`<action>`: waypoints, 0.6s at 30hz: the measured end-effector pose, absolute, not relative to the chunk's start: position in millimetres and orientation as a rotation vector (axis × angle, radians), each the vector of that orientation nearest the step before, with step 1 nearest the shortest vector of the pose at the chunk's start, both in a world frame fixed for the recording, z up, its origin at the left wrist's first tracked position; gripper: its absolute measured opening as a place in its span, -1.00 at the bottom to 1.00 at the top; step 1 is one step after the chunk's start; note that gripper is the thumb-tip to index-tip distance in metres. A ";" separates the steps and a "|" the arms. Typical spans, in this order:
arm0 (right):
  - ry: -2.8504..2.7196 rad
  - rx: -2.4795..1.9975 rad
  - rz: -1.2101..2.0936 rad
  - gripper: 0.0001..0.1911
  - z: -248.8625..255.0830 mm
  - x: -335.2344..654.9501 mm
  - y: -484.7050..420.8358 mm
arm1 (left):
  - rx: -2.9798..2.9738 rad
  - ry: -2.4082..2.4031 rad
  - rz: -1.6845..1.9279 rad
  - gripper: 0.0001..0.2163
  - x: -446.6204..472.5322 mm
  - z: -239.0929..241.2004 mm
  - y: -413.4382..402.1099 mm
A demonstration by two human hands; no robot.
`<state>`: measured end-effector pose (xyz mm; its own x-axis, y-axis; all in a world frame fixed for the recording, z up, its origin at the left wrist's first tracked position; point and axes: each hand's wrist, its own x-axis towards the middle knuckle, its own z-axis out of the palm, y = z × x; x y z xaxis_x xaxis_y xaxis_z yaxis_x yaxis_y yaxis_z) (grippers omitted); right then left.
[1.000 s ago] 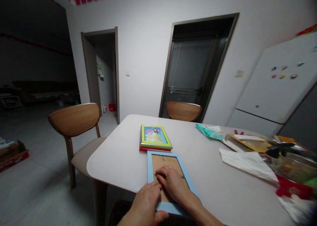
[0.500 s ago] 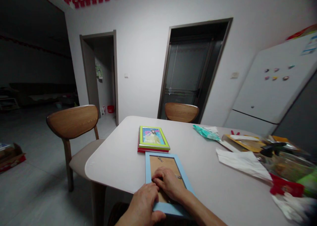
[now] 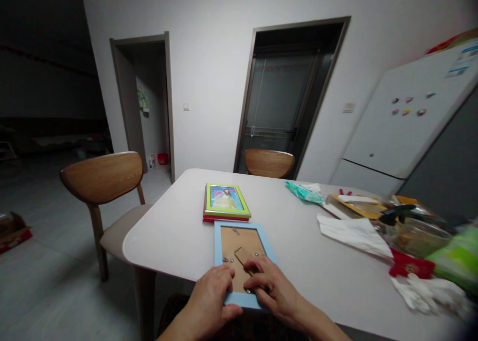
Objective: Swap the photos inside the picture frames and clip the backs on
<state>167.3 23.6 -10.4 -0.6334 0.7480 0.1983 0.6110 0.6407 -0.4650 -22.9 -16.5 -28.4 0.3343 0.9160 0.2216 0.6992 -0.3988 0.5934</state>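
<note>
A light blue picture frame lies face down at the table's near edge, its brown backing board showing. Small metal clips, among them a left one, sit along the board's sides, and a cut outline marks its middle. At the lower left corner my left hand grips the frame, fingers on top and thumb at the near edge. My right hand rests over the lower right part with its fingers bent and apart. Its fingertips touch the board near the bottom clip, partly covered.
Just beyond lies a green picture frame on top of a red one. To the right are a teal packet, white paper, a red packet and white gloves. Wooden chairs stand around the table.
My right hand has moved from the board's middle toward the lower right, uncovering the left clip and the cut outline. My left hand stays at the frame's corner. The view has shifted slightly.
</note>
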 end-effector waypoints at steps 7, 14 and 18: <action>-2.550 -0.955 0.386 -0.69 -13.0 169.5 20.0 | 2.237 1.409 0.713 -0.73 -22.8 -20.7 -17.3; -2.596 -0.885 0.389 -0.78 -0.5 166.0 9.9 | 2.233 1.397 0.680 -0.73 -24.5 -18.7 -18.4; -2.559 -0.911 0.470 -0.80 -2.1 168.0 10.0 | 2.230 1.425 0.672 -0.76 -25.3 -15.1 -20.0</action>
